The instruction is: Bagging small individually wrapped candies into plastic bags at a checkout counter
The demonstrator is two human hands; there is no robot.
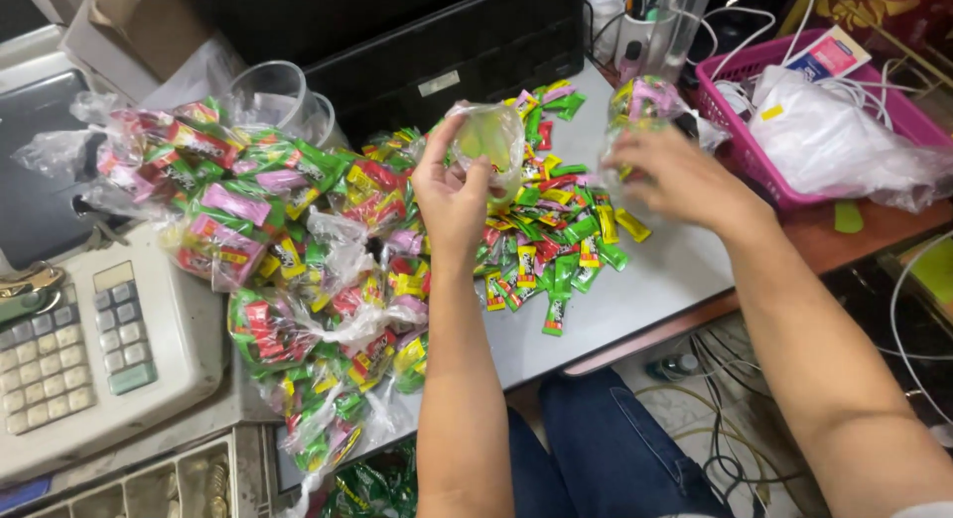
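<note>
Small clear bag (491, 141), holding something green, sits pinched in the left hand (452, 195) above the middle of the desk (655, 280), thumb and fingers closed on its lower edge.

At the far left stands a cream cash register (89, 349) with grey keys, and below it an open coin drawer (149, 488) whose compartments hold coins. Next to the register, a heap of filled clear bags (278, 250) covers the left part of the desk; each is stuffed with small candy packets in green, pink, red and yellow, and several are knotted at the top. Behind this heap stand two empty clear plastic cups (273, 91), nested close together in front of a black box (437, 52).

Below and to the right of the left hand, loose candy packets (551, 240) lie spread flat on the grey surface, not in any container.

The right hand (675, 176) grips a second clear bag (640, 106), its fingers curled round it; this one holds pink and green packets.

At the far right a pink plastic basket (740, 151) rests on the desk's edge. Inside it lie a crumpled white plastic bag (834, 141), white cables and a small flat box (829, 54).
</note>
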